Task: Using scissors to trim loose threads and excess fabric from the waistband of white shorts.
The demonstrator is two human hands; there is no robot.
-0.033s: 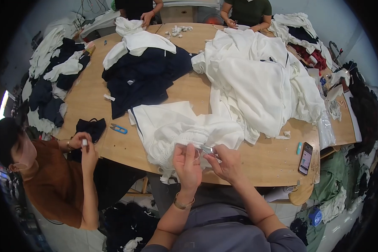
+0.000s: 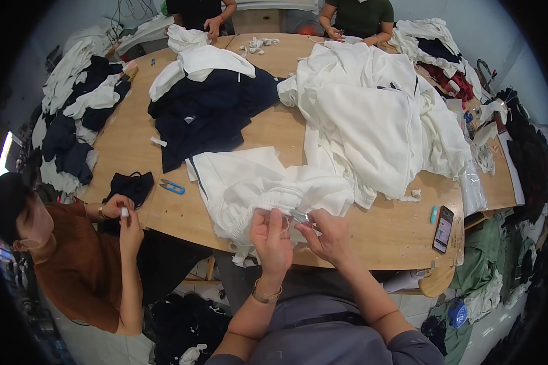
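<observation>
A white garment (image 2: 234, 179) with a gathered elastic waistband (image 2: 278, 199) lies bunched at the table's near edge. My left hand (image 2: 271, 246), palm turned up, has its fingers closed on the waistband. Between the thumb and fingers of my right hand (image 2: 329, 237) are small metal thread snips (image 2: 299, 215), their tip close to my left fingertips and the fabric. A thin pale thread seems to hang between the two hands. Blue-handled thread snips (image 2: 172, 187) rest on the table to the left, out of my hands.
A large white garment pile (image 2: 365, 121) covers the right of the table; navy garments (image 2: 204, 115) lie left of centre. A phone (image 2: 443, 230) sits near the right edge. At left a co-worker (image 2: 79, 267) holds a small white item; two more people work across the table.
My hands and the white garment hold nearly the same place. The left co-worker's hands have shifted slightly down, and a hand of the person at the far left of the table has moved a little.
</observation>
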